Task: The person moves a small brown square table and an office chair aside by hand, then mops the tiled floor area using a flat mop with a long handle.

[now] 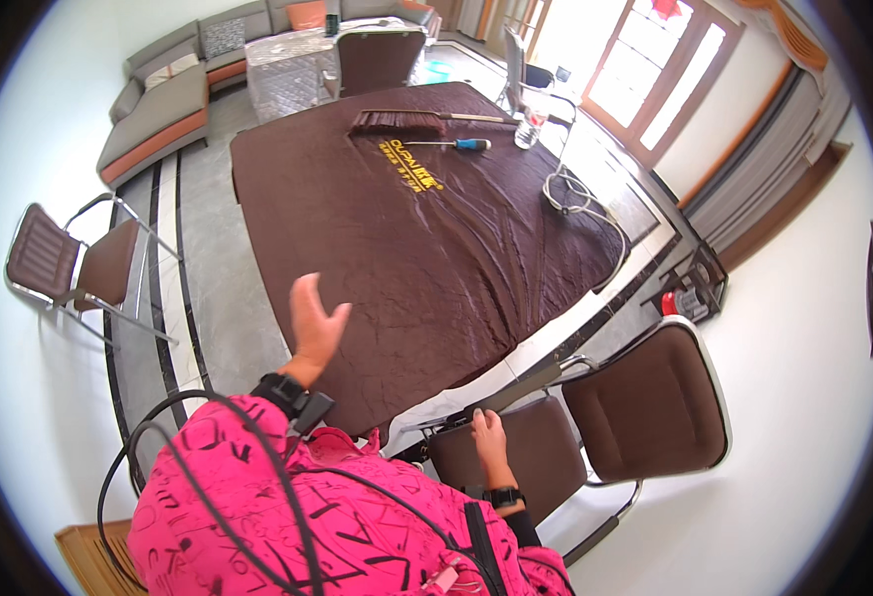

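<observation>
Before me is a table under a dark brown cloth cover (339, 223) with yellow printed writing. My left hand (313, 324) is raised over its near left edge, thumb apart from the fingers, with nothing in it. Lower down, my right hand (490, 439) is over the seat of a brown padded armchair (645, 410); whether it touches the seat or pinches something small is not clear. Towards the table's far side lie a long-handled brush (399, 121) with dark bristles and a screwdriver (472, 144) with a blue handle. A clear plastic bottle (529, 130) stands near the brush handle.
A pale cable (578, 197) lies looped at the table's right edge and trails downward. Another armchair (108, 257) stands on the left. Farther back are a grey sofa (160, 100) and a covered table (287, 67). Black cables (272, 447) loop across my pink jacket.
</observation>
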The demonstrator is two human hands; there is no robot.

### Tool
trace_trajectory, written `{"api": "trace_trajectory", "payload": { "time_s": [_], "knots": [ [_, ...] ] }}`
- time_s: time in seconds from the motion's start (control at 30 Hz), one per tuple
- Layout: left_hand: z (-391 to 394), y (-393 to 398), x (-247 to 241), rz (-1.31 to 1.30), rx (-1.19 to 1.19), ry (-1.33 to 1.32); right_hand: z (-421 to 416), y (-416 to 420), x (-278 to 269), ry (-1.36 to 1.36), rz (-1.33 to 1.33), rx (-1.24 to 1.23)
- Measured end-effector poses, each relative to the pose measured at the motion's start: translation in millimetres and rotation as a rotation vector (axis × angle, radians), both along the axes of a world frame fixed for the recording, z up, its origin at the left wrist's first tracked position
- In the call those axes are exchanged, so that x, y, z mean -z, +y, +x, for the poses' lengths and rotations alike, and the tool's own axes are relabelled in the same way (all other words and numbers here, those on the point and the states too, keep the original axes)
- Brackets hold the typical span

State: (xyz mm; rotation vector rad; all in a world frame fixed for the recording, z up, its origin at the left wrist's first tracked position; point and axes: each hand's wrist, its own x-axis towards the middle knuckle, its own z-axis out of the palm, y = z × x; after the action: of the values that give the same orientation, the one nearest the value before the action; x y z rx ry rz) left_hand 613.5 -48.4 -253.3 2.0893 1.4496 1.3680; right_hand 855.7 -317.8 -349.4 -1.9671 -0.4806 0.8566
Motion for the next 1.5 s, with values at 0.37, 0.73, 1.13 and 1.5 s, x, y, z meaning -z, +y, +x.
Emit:
{"api": "trace_trajectory", "payload": {
  "time_s": [0.37, 0.73, 1.13, 1.5],
  "knots": [
    [-58.0, -64.5, 94.5, -1.087, -0.068, -1.076, -16.8, 114.5, -18.1, 0.795, 0.025, -0.034],
    [-59.0, -44.7, 105.5, -0.842, -0.173, -0.825, -12.7, 124.8, -20.2, 0.704, -0.120, -0.013],
    [-55.4, -47.1, 91.0, -0.801, -0.099, -0.870, -10.8, 123.9, -31.9, 0.686, -0.096, -0.005],
    [-83.5, -35.0, 142.3, -1.046, 0.136, -1.518, -3.5, 126.7, -13.0, 0.711, -0.116, -0.089]
  ]
}}
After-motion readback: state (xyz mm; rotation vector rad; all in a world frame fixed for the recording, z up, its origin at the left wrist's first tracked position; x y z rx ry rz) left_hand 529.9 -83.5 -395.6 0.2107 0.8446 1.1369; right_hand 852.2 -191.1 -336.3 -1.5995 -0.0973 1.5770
